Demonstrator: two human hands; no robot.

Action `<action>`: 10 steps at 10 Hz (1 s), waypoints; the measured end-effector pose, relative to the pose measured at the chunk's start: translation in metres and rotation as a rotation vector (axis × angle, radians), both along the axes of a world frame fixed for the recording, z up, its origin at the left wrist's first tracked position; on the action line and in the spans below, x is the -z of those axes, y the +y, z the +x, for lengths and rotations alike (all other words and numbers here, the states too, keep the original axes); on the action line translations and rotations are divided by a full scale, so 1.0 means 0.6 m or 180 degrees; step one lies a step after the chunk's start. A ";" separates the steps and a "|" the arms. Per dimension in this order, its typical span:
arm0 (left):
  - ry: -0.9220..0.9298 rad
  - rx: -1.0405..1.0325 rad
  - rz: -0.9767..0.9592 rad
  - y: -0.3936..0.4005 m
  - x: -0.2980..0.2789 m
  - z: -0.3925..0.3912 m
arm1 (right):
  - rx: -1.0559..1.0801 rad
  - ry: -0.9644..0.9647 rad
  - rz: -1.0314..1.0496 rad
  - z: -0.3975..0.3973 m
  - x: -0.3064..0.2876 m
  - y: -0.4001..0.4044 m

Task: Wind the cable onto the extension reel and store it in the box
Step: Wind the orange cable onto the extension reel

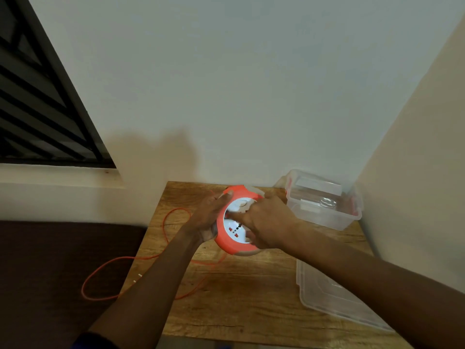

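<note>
An orange and white extension reel (235, 229) with sockets on its face is held above the wooden table (251, 298). My left hand (208, 215) grips its left rim, fingers curled around the edge. My right hand (266, 221) lies over the reel's face and right side, fingers curled on it. The orange cable (105, 269) runs from under the reel, loops over the table's left edge and onto the dark surface on the left. A clear plastic box (324, 200) stands open at the table's far right corner.
The box's clear lid (334, 295) lies flat at the table's right side. White walls close in behind and on the right. A dark window grille is at upper left, above a white ledge. A dark brown surface (50, 273) lies left of the table.
</note>
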State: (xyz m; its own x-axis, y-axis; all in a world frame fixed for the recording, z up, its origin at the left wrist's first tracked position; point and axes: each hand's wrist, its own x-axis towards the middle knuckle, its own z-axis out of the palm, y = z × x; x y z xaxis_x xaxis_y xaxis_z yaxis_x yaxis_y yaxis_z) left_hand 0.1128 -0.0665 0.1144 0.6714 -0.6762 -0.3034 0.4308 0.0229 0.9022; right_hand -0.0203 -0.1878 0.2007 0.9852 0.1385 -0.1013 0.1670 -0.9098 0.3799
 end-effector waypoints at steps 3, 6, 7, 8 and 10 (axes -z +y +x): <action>0.0068 0.0079 -0.0490 -0.004 -0.021 -0.007 | 0.1173 -0.1038 0.1032 0.005 0.039 0.025; 0.0172 0.0148 -0.0381 0.004 -0.021 0.003 | 0.0367 -0.1055 0.0562 -0.006 0.013 0.009; 0.0157 0.0215 -0.0424 0.009 -0.019 0.008 | -0.0016 -0.0506 0.0557 -0.006 0.001 0.001; 0.0148 0.0285 -0.0438 0.009 -0.017 0.009 | -0.0052 -0.0102 0.0662 -0.006 -0.006 -0.011; 0.0064 0.0424 -0.0389 0.014 -0.013 0.009 | -0.0311 0.0425 0.0267 -0.001 -0.030 -0.026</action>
State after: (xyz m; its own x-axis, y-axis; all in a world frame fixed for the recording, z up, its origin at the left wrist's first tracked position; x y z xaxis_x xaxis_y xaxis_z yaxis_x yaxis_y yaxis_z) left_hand 0.1184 -0.0583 0.1224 0.5680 -0.7913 -0.2261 0.4553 0.0733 0.8873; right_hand -0.0208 -0.2036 0.2186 0.9452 0.2464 -0.2144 0.3000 -0.9144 0.2719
